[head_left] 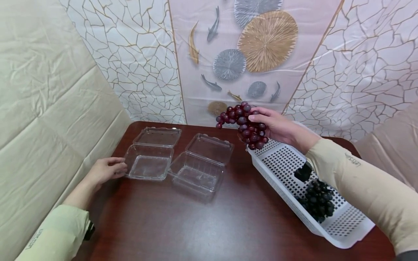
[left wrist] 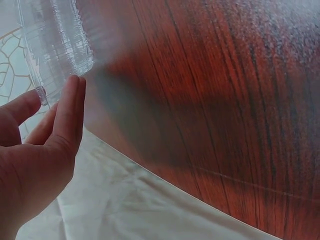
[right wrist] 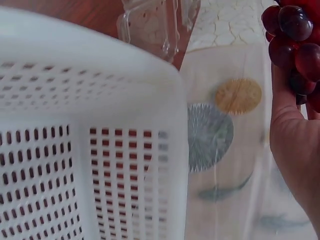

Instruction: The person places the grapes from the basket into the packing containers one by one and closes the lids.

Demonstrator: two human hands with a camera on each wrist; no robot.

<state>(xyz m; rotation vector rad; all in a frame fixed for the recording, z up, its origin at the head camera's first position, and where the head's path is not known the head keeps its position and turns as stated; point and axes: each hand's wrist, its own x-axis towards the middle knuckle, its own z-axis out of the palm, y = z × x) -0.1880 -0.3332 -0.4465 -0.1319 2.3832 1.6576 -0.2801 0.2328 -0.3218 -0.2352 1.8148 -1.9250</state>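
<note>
Left hand point(head_left: 106, 169) is at the table's point(head_left: 196, 224) left edge, fingers pretty straight and touching the left box point(head_left: 148, 165), not clamped on it as far as I can tell. That box lies open near the table's far-left corner, with the right box point(head_left: 199, 177), also open, just beside it. Both look flimsy and seem to have nothing in them, so I reckon a careless nudge from my left could skid one or knock it into the other. My right hand point(head_left: 277, 127) is gripping the red grapes point(head_left: 251, 132) up over the far-left corner of the basket point(head_left: 284, 189). Part of the bunch sticks out sideways, so a loose grip could shed a few or drop the lot. Black grapes point(head_left: 318, 203) sit toward the basket's near end, under my sleeve; dipping that arm might snag them.
</note>
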